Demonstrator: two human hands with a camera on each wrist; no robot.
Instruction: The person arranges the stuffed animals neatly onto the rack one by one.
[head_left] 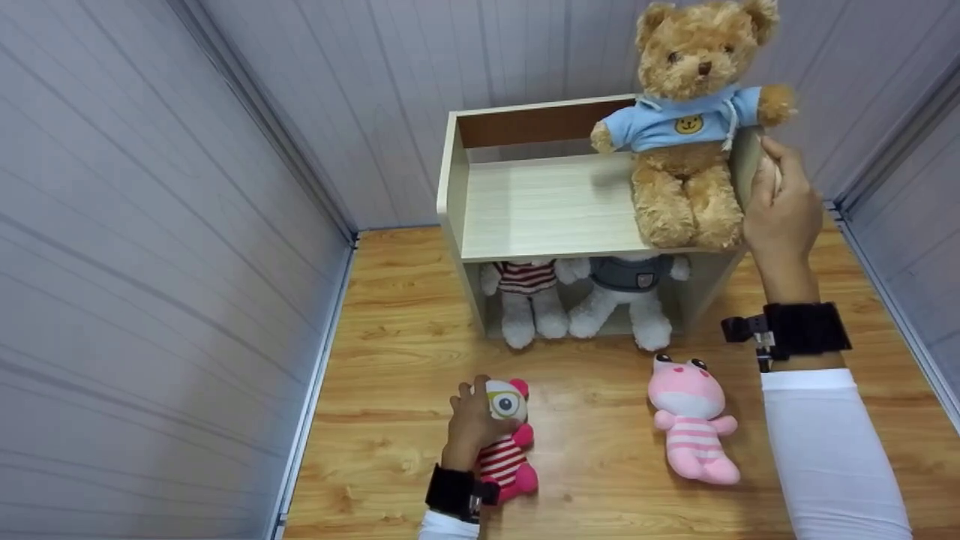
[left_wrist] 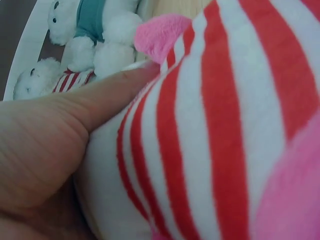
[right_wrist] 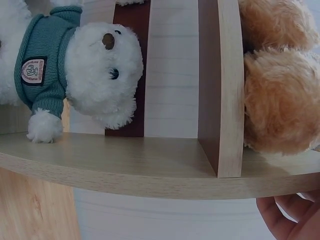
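Nearest, at 6 o'clock on the table [head_left: 600, 390], the left hand [head_left: 471, 424] clasps the red-striped plush toy [head_left: 508, 442], its long axis running 12-to-6. Far off at 1 o'clock, the right hand [head_left: 780, 202] rests loosely on the shelf unit [head_left: 540, 202] beside the brown teddy bear [head_left: 694, 127].

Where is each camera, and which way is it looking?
Head: up high, looking down at the pale wooden shelf, both hands and sleeves.
Left wrist: close behind the left hand, whose thumb presses the red-striped pink plush toy.
Right wrist: beside the shelf, showing right hand fingertips.
Shared: the white bear in the teal sweater appears in all three.
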